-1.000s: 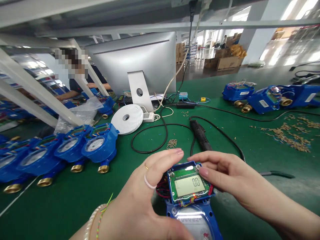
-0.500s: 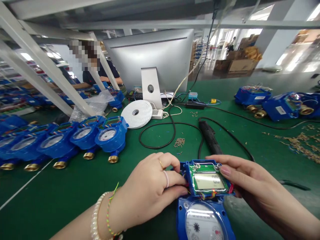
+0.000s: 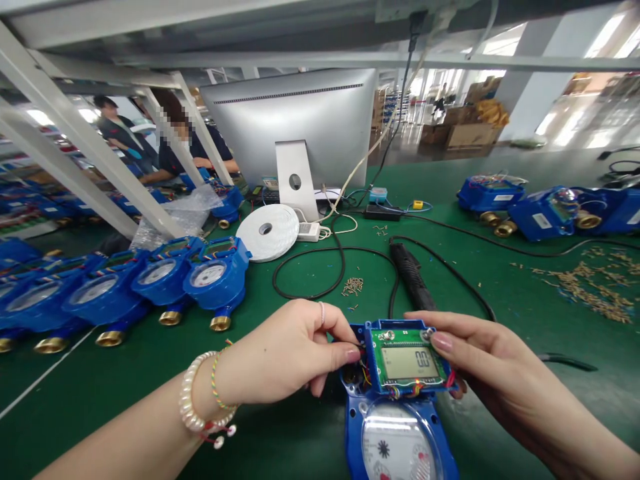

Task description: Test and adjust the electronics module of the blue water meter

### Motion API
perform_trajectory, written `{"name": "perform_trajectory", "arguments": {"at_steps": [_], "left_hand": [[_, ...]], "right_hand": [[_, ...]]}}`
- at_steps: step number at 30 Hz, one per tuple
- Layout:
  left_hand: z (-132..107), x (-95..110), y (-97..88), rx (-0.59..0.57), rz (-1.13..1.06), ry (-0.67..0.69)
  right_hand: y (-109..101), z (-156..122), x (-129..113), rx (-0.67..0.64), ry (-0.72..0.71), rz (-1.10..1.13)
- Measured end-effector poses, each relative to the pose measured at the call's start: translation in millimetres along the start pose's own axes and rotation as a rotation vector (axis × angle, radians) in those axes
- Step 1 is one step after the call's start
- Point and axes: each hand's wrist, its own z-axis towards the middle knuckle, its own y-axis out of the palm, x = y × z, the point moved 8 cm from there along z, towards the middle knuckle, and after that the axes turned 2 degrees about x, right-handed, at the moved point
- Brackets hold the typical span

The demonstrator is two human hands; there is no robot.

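A blue water meter (image 3: 397,427) lies on the green table (image 3: 300,427) right in front of me, its round dial toward me. On its far end sits a green circuit board with a small LCD screen (image 3: 409,361). My left hand (image 3: 285,353) is curled at the board's left side, fingertips pinched among the red wires there. My right hand (image 3: 480,363) grips the board's right edge, index finger lying along its top corner.
A row of several blue meters (image 3: 150,287) with brass fittings lines the left. A black soldering iron (image 3: 410,273) and its cable lie just beyond my hands. A white tape reel (image 3: 267,231), a monitor's back (image 3: 295,127), more meters (image 3: 540,210) and wire scraps (image 3: 585,287) sit farther off. Co-workers (image 3: 175,143) sit at back left.
My left hand has closed from an open span over the board's top to a pinch at its left side among the wires. The right hand stays on the right edge.
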Motion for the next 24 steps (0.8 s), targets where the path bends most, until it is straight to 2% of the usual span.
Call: {"name": "perform_trajectory", "arguments": {"at_steps": [6, 13, 21, 24], "left_hand": [[1, 3, 0.5, -0.055, 0.085, -0.033], [1, 19, 5.4, -0.062, 0.403, 0.082], [11, 16, 19.7, -0.341, 0.194, -0.004], [8, 13, 20.3, -0.384, 0.164, -0.082]], "right_hand": [[0, -4, 1, 0.013, -0.001, 0.044], [-1, -8, 1, 0.022, -0.026, 0.053], [5, -7, -5, -0.022, -0.035, 0.062], [10, -8, -8, -0.068, -0.032, 0.073]]}}
